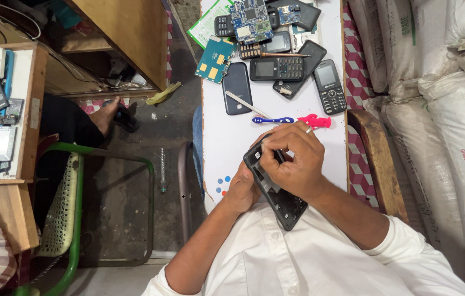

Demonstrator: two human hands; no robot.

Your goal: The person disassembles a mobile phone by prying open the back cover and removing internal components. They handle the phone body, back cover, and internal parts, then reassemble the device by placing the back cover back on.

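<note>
Phone frame [277, 196] middle hidden under right hand [293, 161]

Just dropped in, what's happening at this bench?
A person in a white shirt holds a black phone frame over the white table. The left hand cradles it from below; the right hand presses its fingertips at the frame's upper end. Keypad phones, circuit boards, a blue tool and a pink tool lie on the table beyond.
</note>
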